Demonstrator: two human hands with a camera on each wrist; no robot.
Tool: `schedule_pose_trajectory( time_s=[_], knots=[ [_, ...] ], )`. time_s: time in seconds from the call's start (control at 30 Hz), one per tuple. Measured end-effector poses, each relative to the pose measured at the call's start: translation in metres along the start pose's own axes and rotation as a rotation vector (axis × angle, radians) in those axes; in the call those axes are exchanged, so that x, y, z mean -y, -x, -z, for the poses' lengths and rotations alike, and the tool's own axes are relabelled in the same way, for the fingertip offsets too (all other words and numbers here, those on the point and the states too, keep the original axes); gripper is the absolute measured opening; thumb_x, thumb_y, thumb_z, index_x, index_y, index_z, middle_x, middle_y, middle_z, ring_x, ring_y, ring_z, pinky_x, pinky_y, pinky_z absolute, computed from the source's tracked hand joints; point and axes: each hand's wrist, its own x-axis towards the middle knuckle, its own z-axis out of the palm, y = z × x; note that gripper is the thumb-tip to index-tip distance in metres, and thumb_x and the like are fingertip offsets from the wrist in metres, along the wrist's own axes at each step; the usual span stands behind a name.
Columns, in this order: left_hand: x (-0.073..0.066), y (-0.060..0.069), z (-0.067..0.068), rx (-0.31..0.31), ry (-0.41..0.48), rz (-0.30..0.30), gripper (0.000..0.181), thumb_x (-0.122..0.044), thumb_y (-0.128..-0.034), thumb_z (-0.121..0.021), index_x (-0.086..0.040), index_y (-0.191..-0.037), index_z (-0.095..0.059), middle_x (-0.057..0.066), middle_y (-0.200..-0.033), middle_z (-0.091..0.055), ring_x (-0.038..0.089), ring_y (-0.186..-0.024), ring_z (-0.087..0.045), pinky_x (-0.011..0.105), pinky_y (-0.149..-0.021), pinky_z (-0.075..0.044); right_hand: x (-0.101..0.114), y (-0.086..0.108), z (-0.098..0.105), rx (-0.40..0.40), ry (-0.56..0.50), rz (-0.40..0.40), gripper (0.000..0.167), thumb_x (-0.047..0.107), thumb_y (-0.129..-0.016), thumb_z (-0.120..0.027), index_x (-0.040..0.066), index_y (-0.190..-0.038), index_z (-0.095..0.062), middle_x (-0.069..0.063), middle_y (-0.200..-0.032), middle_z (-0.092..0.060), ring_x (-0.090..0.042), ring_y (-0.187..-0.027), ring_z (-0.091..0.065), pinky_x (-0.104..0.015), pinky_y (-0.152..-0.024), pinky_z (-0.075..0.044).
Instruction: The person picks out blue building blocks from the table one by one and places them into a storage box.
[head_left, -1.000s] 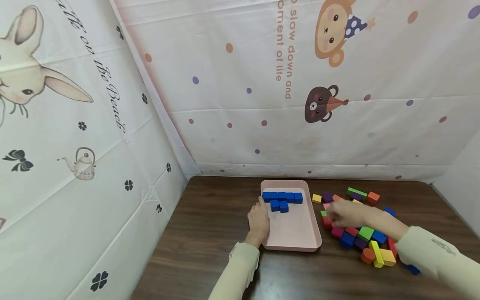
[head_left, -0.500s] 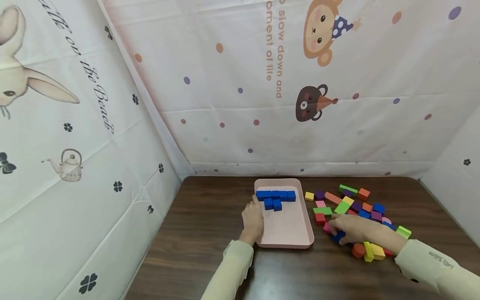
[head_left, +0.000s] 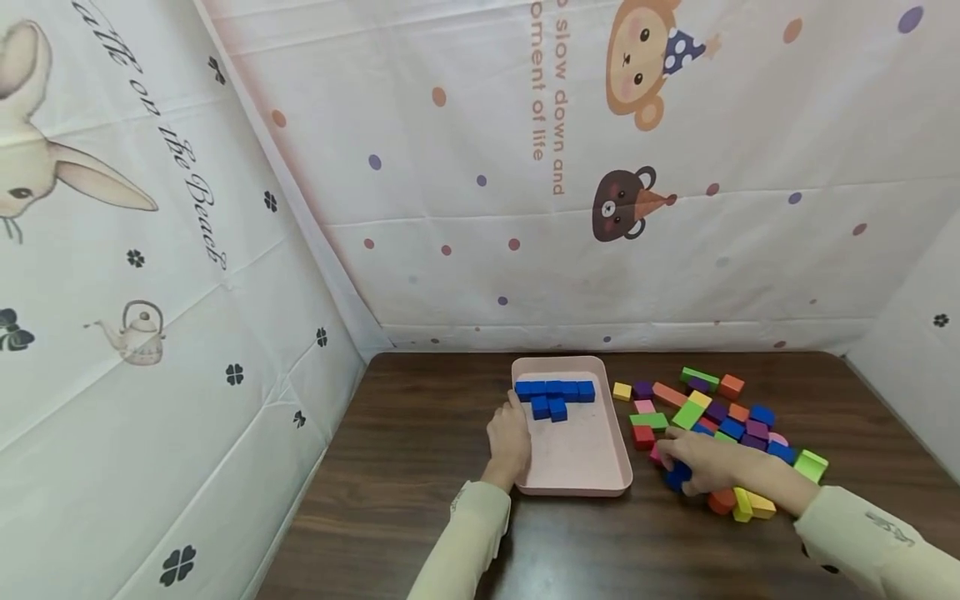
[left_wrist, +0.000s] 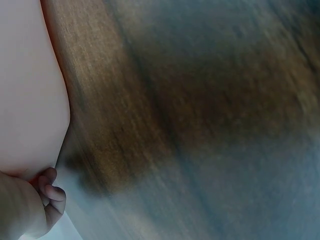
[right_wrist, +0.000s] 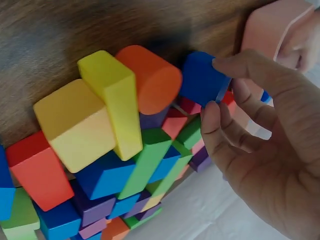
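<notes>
From my end, the right hand's [right_wrist: 270, 120] grip is narrow, pinching a blue block [right_wrist: 201, 77] between thumb and fingertips at the near-left edge of the scattered blocks [head_left: 756, 429], probably to avoid catching neighbours; I can't tell if it's clear of the desk [head_left: 420, 433]. My left hand [head_left: 508, 435] holds the tray's [head_left: 573, 467] left rim, likely bracing it; blue cubes [head_left: 555, 390] line its far end, perhaps leaving room nearer.

The blue block [right_wrist: 204, 78] looks matt, the tray [head_left: 576, 458] smooth plastic.
</notes>
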Motion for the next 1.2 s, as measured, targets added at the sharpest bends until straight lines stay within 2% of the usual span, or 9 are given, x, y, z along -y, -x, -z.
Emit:
schedule_pose_trajectory(
  time_s=[0.1,0.23,0.4,0.53,0.6,0.73,0.83,1.03,1.2],
  knots=[
    [0.000,-0.001,-0.002,0.012,0.000,0.007,0.067,-0.018,-0.0895,-0.079,-0.001,-0.146,-0.049,0.011,-0.110,-0.074,0.020,-0.090,-0.072,0.033,-0.075,-0.062,0.004,-0.002,0.005,0.009,-0.032,0.002,0.031,0.011,-0.079,-0.085,0.017,-0.096,-0.060,-0.006,-0.111,-0.059,-0.017,-0.088,-0.057,-0.047,-0.081,-0.060],
    [0.003,-0.003,-0.003,0.008,0.013,0.014,0.067,-0.018,-0.0892,-0.080,-0.001,-0.146,-0.049,0.011,-0.110,-0.074,0.020,-0.090,-0.072,0.034,-0.076,-0.062,0.010,-0.009,0.014,-0.031,-0.018,0.053,0.029,0.014,-0.081,-0.085,0.016,-0.099,-0.062,-0.004,-0.109,-0.061,-0.014,-0.087,-0.057,-0.040,-0.079,-0.060],
    [0.007,-0.004,-0.005,-0.009,0.030,0.029,0.064,-0.017,-0.0908,-0.078,-0.001,-0.145,-0.049,0.011,-0.110,-0.074,0.021,-0.091,-0.072,0.034,-0.078,-0.062,0.021,-0.030,0.026,-0.168,0.053,0.139,0.030,0.012,-0.081,-0.084,0.012,-0.105,-0.066,-0.007,-0.105,-0.063,-0.016,-0.085,-0.059,-0.035,-0.075,-0.061],
    [0.006,-0.005,-0.006,-0.005,0.042,0.020,0.063,-0.016,-0.0907,-0.078,0.000,-0.145,-0.050,0.012,-0.110,-0.074,0.021,-0.090,-0.072,0.035,-0.077,-0.062,0.032,-0.046,0.030,-0.262,0.061,0.161,0.028,0.010,-0.083,-0.081,0.011,-0.106,-0.066,-0.006,-0.102,-0.062,-0.012,-0.081,-0.056,-0.031,-0.072,-0.061],
    [0.005,-0.006,-0.006,-0.001,0.046,0.011,0.064,-0.015,-0.0904,-0.078,0.000,-0.145,-0.049,0.012,-0.111,-0.074,0.021,-0.092,-0.072,0.035,-0.077,-0.062,0.037,-0.054,0.031,-0.285,0.048,0.151,0.029,0.010,-0.084,-0.081,0.010,-0.110,-0.067,-0.009,-0.105,-0.063,-0.012,-0.082,-0.058,-0.034,-0.075,-0.062],
    [0.003,-0.005,-0.005,0.011,0.047,0.009,0.064,-0.015,-0.0907,-0.078,0.000,-0.146,-0.049,0.012,-0.113,-0.074,0.022,-0.094,-0.073,0.036,-0.078,-0.062,0.046,-0.071,0.030,-0.303,0.036,0.149,0.033,0.009,-0.084,-0.081,0.004,-0.115,-0.069,-0.021,-0.119,-0.063,-0.015,-0.084,-0.062,-0.039,-0.078,-0.063],
    [0.003,-0.003,-0.005,0.026,0.045,0.023,0.065,-0.016,-0.0902,-0.078,-0.001,-0.146,-0.048,0.011,-0.113,-0.074,0.021,-0.094,-0.073,0.035,-0.078,-0.062,0.050,-0.085,0.029,-0.309,0.043,0.158,0.034,0.006,-0.084,-0.080,0.001,-0.116,-0.069,-0.025,-0.124,-0.062,-0.018,-0.084,-0.063,-0.040,-0.078,-0.063],
    [0.002,-0.003,-0.008,0.014,0.027,0.028,0.066,-0.018,-0.0892,-0.079,-0.002,-0.146,-0.049,0.010,-0.110,-0.074,0.020,-0.091,-0.072,0.034,-0.076,-0.062,0.050,-0.109,0.028,-0.346,0.083,0.196,0.033,0.000,-0.081,-0.082,-0.002,-0.111,-0.071,-0.020,-0.109,-0.067,-0.022,-0.087,-0.069,-0.042,-0.079,-0.063],
    [0.001,-0.005,-0.007,-0.003,0.018,0.021,0.065,-0.018,-0.0891,-0.080,-0.003,-0.145,-0.050,0.008,-0.107,-0.074,0.018,-0.087,-0.071,0.031,-0.073,-0.062,0.047,-0.123,0.028,-0.306,0.089,0.181,0.034,-0.006,-0.080,-0.081,-0.003,-0.112,-0.071,-0.023,-0.111,-0.067,-0.029,-0.093,-0.072,-0.045,-0.080,-0.062]
  ],
)
